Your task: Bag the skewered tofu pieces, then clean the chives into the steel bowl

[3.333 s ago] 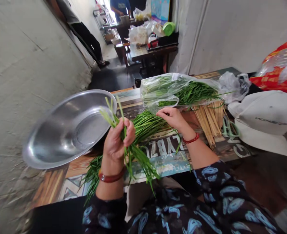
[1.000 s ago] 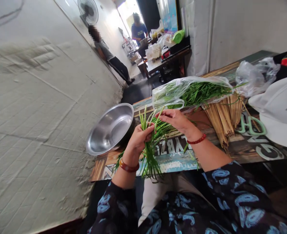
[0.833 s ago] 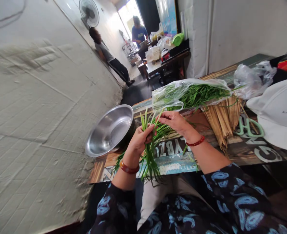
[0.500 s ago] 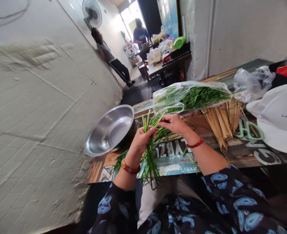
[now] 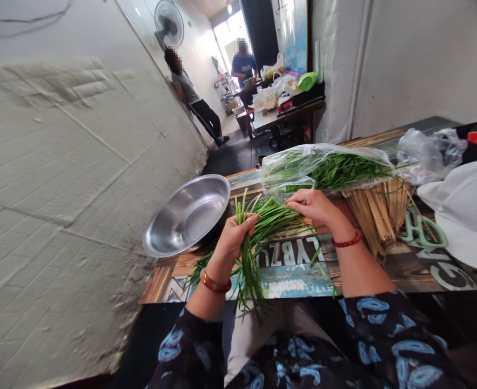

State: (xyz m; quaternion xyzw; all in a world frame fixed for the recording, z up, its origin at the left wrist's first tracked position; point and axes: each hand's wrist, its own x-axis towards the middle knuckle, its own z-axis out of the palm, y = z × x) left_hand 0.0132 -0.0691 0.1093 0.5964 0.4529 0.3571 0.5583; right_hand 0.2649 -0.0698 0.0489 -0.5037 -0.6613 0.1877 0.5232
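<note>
Squeezing green stalks (image 5: 249,273), the left hand (image 5: 237,233) is closed; the right hand (image 5: 314,208) curls near the clear bag (image 5: 289,162), holding what, I can't tell.

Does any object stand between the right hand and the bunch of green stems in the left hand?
Nothing visible blocks the way from the right hand to the bunch in the left hand; a pile of other stems lies on the table, seen behind that gap.
</note>
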